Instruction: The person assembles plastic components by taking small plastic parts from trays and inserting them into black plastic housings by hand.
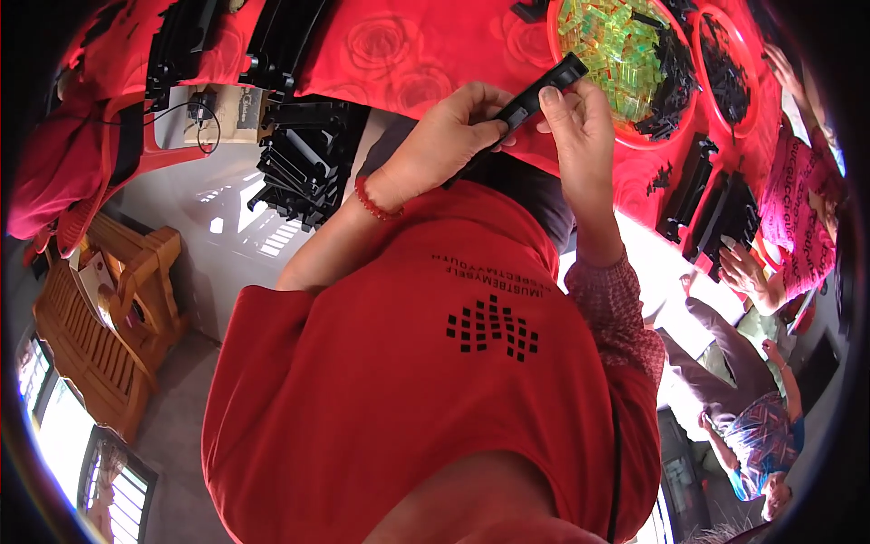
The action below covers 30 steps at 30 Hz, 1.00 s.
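Note:
A long black plastic strip-shaped part (524,111) is held at a slant over the near table edge, its upper end pointing up and right. Wearing a red bead bracelet, my left hand (453,127) grips its middle with the thumb on top. The fingers of my right hand (580,122) are closed on the part near its upper end, thumb pressed against it. The part's lower end is partly hidden behind my left hand. Just beyond my right hand is a red basin (645,143) with yellow-green translucent pieces (605,59) and small black pieces (671,82).
A second red basin (757,77) holds black pieces. Long black parts lie on the red tablecloth (390,45) at left (285,36) and right (693,186). More black parts (304,163) are stacked below the left table edge. A co-worker's hand (743,272) is at right.

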### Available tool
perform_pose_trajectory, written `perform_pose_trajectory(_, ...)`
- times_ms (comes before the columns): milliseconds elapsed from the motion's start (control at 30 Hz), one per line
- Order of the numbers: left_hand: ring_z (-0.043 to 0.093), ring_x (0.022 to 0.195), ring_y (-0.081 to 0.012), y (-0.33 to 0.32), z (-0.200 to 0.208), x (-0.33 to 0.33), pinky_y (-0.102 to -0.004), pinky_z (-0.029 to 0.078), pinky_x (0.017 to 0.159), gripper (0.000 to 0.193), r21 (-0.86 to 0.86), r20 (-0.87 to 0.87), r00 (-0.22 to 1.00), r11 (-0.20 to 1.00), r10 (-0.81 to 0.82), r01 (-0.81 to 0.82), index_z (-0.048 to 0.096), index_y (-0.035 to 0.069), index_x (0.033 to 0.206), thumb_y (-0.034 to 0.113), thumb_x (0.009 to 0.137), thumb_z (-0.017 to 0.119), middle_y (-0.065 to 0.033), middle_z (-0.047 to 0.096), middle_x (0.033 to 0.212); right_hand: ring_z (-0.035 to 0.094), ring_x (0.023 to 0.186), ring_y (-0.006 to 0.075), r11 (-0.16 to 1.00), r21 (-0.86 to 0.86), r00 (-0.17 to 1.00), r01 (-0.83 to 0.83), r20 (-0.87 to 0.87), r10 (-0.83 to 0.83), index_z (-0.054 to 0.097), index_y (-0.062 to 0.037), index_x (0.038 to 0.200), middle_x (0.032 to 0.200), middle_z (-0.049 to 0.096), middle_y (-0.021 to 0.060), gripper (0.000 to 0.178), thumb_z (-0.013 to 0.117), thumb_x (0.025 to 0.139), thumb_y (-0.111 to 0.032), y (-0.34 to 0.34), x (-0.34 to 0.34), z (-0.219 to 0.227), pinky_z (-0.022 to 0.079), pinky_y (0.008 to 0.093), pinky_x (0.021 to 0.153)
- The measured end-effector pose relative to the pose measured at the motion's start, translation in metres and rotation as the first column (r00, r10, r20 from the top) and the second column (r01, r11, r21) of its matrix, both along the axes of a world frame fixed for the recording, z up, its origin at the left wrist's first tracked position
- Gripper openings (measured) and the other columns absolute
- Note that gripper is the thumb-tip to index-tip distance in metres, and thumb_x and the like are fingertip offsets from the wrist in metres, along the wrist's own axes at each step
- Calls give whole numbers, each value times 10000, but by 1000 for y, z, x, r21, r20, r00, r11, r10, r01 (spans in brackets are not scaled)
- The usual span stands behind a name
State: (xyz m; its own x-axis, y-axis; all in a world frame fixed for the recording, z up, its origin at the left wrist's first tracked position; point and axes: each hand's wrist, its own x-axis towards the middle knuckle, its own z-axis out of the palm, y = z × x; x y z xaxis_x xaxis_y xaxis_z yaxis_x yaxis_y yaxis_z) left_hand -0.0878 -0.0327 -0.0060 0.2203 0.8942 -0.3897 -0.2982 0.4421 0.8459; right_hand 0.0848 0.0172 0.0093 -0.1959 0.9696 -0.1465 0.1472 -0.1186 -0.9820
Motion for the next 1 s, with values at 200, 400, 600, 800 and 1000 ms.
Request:
perform_pose_trajectory(200, 654, 868, -129, 0, 13, -2, -241, 536, 741, 311, -100, 199, 978, 994, 67, -48, 548, -25, 1226, 89, 947, 626, -86, 646, 1030, 582, 767, 81, 999, -41, 998, -16, -57, 14, 513, 32, 1177, 880, 593, 32, 346, 659, 967, -201, 3, -1, 6, 522, 243, 667)
perform_pose_trajectory(400, 643, 912, -146, 0, 8, -2, -268, 543, 767, 363, -125, 327, 943, 992, 53, -12, 546, -10, 1249, 286, 1045, 496, -77, 642, 1056, 576, 839, 147, 950, 294, 939, 106, 285, -193, 537, 23, 1180, 927, 589, 53, 344, 679, 942, -180, -9, -8, 13, 489, 307, 738)
perform_pose_trajectory(600, 636, 983, -174, 2, 5, -2, -307, 539, 825, 389, -110, 307, 949, 993, 72, -40, 507, -6, 1317, 279, 1069, 415, -85, 642, 1128, 551, 899, 242, 725, 642, 797, -249, 561, -224, 684, -67, 1046, 923, 582, 67, 191, 702, 860, -109, -14, -9, 14, 384, 408, 883)
perform_pose_trajectory(800, 636, 981, -158, 0, 9, 1, -314, 544, 836, 366, -176, 357, 921, 979, 157, -99, 513, 10, 1316, 264, 1063, 439, -76, 629, 1144, 575, 801, 173, 682, 619, 741, -389, 650, -168, 707, -134, 1015, 849, 571, -2, 167, 709, 848, -132, -12, -10, 15, 348, 382, 813)
perform_pose_trajectory(1000, 637, 958, -132, -2, 3, 0, -273, 535, 767, 368, -120, 186, 974, 987, 127, -105, 530, 23, 1303, 278, 1039, 507, -49, 637, 1112, 583, 770, 190, 752, 543, 750, -374, 654, -99, 659, -132, 944, 872, 583, 4, 142, 734, 824, -125, -11, -10, 15, 351, 377, 823)
